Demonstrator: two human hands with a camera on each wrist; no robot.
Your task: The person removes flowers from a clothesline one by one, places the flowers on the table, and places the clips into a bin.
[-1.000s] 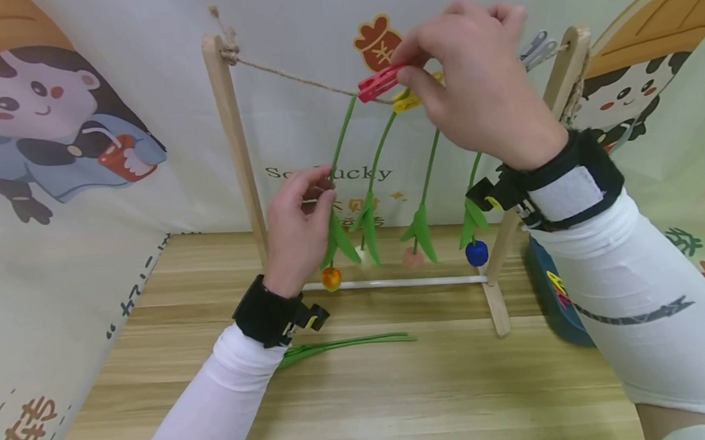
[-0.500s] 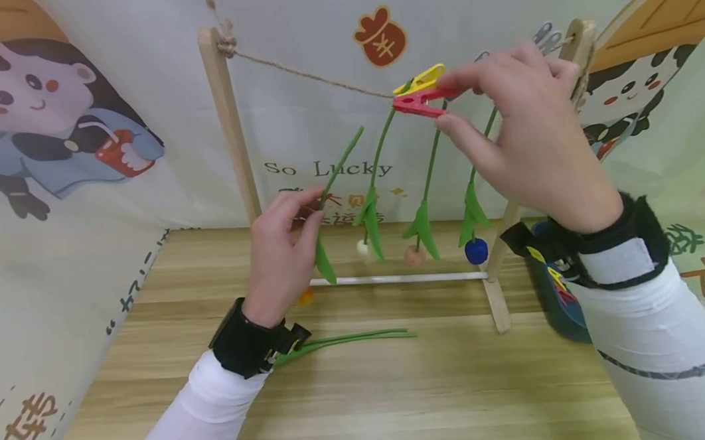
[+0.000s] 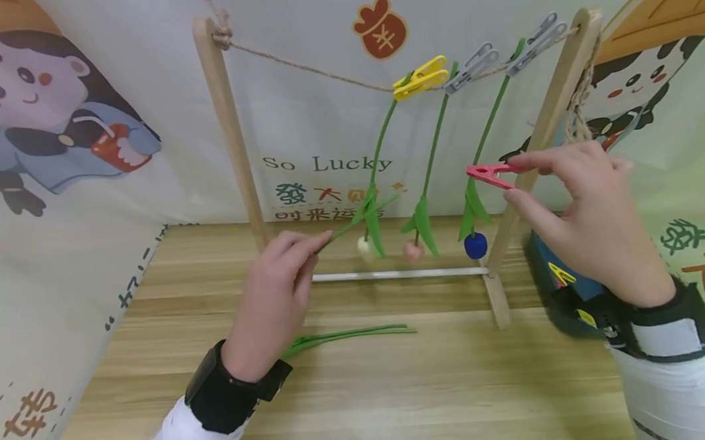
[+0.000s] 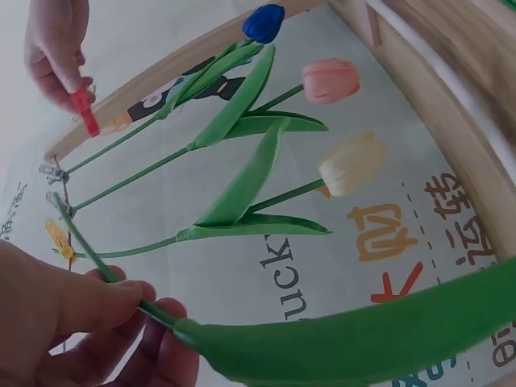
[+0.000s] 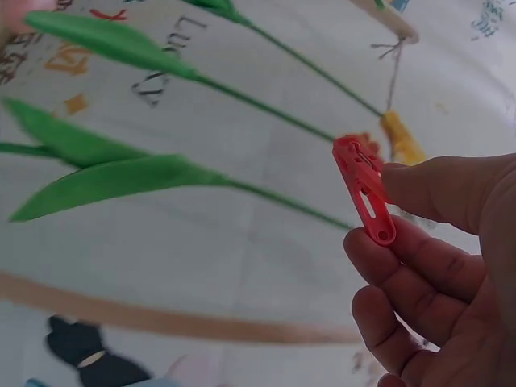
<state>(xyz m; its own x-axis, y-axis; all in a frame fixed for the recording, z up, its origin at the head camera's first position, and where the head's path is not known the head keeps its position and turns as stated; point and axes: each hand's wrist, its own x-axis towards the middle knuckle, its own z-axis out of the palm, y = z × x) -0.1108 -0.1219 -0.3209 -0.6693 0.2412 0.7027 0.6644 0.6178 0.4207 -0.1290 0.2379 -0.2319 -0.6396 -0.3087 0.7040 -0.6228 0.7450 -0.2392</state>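
Note:
My left hand [image 3: 273,297] pinches the green stem of an artificial tulip [image 4: 322,347], its leaf filling the lower left wrist view; its bloom is out of sight. My right hand [image 3: 592,227] pinches a red clothespin [image 3: 488,174] between thumb and fingers, in front of the frame's right post. From a sagging twine [image 3: 308,67] three tulips hang bloom down: a white one [image 3: 364,247], a pink one [image 3: 412,250] and a blue one [image 3: 476,245]. A yellow clothespin [image 3: 421,78] grips the white tulip's stem; grey clothespins [image 3: 472,67] grip the other two.
The twine runs between two wooden posts [image 3: 231,133], joined low down by a white rod [image 3: 391,275]. More green stems [image 3: 358,332] lie on the wooden table [image 3: 433,388]. At right, partly behind my right wrist, stands a dark blue tray [image 3: 551,312] with clothespins inside.
The red clothespin has come off the twine and moved right and down with my right hand. My left hand has drawn the tulip away from the twine, down and to the left.

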